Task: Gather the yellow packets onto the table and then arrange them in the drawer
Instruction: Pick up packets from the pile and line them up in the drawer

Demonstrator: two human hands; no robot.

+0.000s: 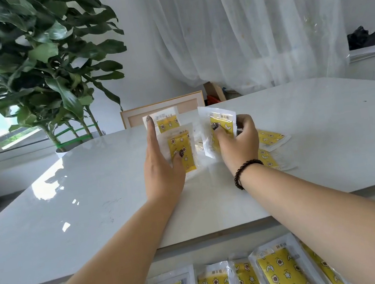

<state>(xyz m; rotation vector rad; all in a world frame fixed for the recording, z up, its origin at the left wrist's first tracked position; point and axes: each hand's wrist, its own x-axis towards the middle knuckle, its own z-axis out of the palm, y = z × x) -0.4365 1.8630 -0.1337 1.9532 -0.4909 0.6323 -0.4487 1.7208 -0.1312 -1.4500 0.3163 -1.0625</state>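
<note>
Yellow packets in clear wrappers stand upright between my hands on the white table point(93, 204). My left hand point(161, 170) holds two of them point(180, 147), thumb across the front one and fingers straight behind. My right hand point(238, 144) grips another upright packet point(220, 124). Two more packets point(271, 140) lie flat on the table just right of my right hand. Below the table's near edge, several yellow packets point(281, 271) lie side by side in the open drawer point(221, 246).
A tall leafy plant point(32, 67) stands past the table's far left corner. A framed picture point(164, 108) leans behind the table. White curtains point(261, 21) hang at the back, and a dark bag point(368, 37) lies on a shelf at right.
</note>
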